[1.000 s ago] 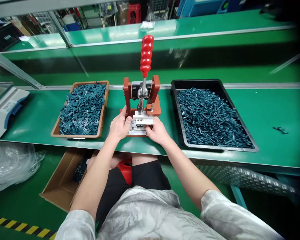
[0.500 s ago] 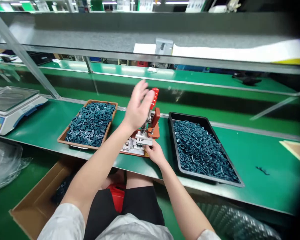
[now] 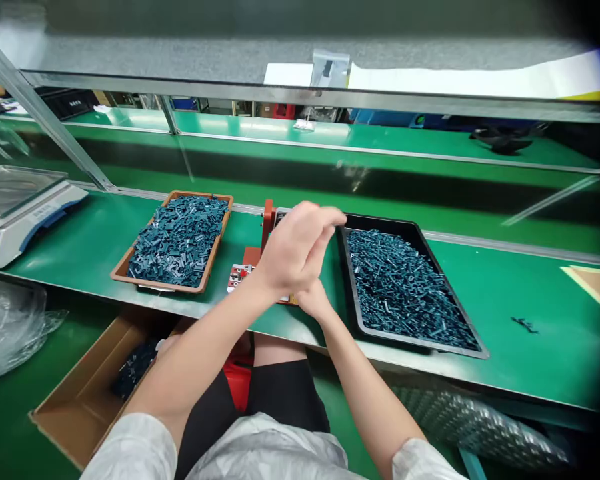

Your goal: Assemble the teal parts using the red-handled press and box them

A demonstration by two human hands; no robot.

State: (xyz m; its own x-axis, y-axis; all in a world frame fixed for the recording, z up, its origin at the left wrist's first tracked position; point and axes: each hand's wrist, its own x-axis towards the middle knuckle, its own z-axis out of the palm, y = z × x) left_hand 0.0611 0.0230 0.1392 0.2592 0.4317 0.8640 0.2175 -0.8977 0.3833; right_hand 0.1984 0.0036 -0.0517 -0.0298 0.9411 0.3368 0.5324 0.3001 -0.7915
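My left hand (image 3: 293, 250) is raised over a red-framed hand press (image 3: 267, 220) in the middle of the green bench. Its fingers are curled and pressed together where the press's red handle was, and the handle itself is hidden under the hand. My right hand (image 3: 314, 303) rests at the front of the press base, mostly covered by my left hand, so its fingers do not show. The base plate (image 3: 237, 275) peeks out to the left of my left wrist.
A brown tray (image 3: 173, 288) heaped with dark teal parts sits left of the press. A black tray (image 3: 380, 221) of similar parts sits to its right. A weighing scale (image 3: 25, 200) stands far left. Under the bench are a cardboard box (image 3: 75, 407) and a plastic bag (image 3: 5, 333).
My left hand left the press base, rose to the red handle and came down and forward with it. The handle no longer stands upright. My right hand stayed at the base.
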